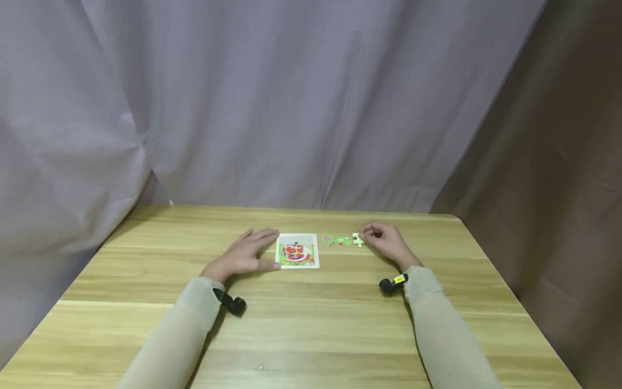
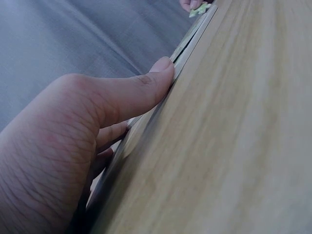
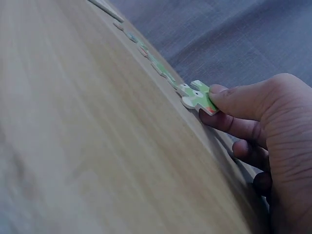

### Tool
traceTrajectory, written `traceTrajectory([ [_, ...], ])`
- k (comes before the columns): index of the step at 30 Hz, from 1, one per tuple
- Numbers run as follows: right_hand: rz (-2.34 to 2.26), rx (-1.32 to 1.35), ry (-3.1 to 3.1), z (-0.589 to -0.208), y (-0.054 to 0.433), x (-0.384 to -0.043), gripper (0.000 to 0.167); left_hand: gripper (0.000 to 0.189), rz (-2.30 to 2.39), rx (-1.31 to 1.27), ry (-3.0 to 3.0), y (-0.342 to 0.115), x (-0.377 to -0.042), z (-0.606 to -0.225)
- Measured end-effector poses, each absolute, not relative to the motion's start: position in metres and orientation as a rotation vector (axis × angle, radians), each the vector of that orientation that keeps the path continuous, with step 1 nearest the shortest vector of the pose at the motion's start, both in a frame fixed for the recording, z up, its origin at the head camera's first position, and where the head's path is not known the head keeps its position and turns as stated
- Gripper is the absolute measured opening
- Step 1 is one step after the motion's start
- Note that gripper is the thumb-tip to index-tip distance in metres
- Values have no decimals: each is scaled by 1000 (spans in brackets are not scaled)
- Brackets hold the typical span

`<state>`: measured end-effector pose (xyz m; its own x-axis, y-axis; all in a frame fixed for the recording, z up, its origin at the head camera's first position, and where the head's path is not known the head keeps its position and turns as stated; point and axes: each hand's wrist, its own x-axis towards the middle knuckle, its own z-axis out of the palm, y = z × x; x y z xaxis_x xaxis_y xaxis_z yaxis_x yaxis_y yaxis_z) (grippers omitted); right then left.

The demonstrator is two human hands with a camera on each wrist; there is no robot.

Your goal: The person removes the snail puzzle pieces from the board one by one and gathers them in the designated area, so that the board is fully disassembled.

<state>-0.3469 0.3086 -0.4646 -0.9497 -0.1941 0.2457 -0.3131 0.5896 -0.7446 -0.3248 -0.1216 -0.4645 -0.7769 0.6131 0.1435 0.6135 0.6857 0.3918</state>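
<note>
One spread left hand (image 1: 243,255) touches the left edge of a white-rimmed square puzzle tray (image 1: 318,252); rightward, flat green jigsaw pieces (image 1: 343,240) form a sideways row; beyond them, the right hand (image 1: 386,244) pinches a knobbed pale-green jigsaw piece (image 1: 357,239), tray to its left.

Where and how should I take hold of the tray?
Probably by the left rim of the tray, coming from the left: it lies flat, its white border frames the picture, and loose pieces lie off its right side. The left hand spans that left side, from near corner to far corner.
</note>
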Motion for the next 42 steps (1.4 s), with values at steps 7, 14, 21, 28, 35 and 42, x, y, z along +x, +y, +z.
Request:
traceTrajectory([
  [7,1223,486,-2718,-469,306,-343,10,98,-687,-1044,-2863,-123,-323,-470],
  [14,1183,514,-2728,-468,306,-346,11,99,-687,-1051,-2866,-123,-324,-469],
  [21,1135,550,-2710,-466,308,-348,9,99,-649,-1057,-2852,-121,-327,-465],
  [28,1048,585,-2729,-468,310,-348,9,99,-647,-1060,-2887,-120,-324,-462],
  [35,1049,586,-2704,-465,308,-348,9,97,-637,-1044,-2866,-120,-326,-461],
  [42,1010,577,-2727,-465,309,-346,13,99,-647,-1041,-2890,-121,-325,-463],
])
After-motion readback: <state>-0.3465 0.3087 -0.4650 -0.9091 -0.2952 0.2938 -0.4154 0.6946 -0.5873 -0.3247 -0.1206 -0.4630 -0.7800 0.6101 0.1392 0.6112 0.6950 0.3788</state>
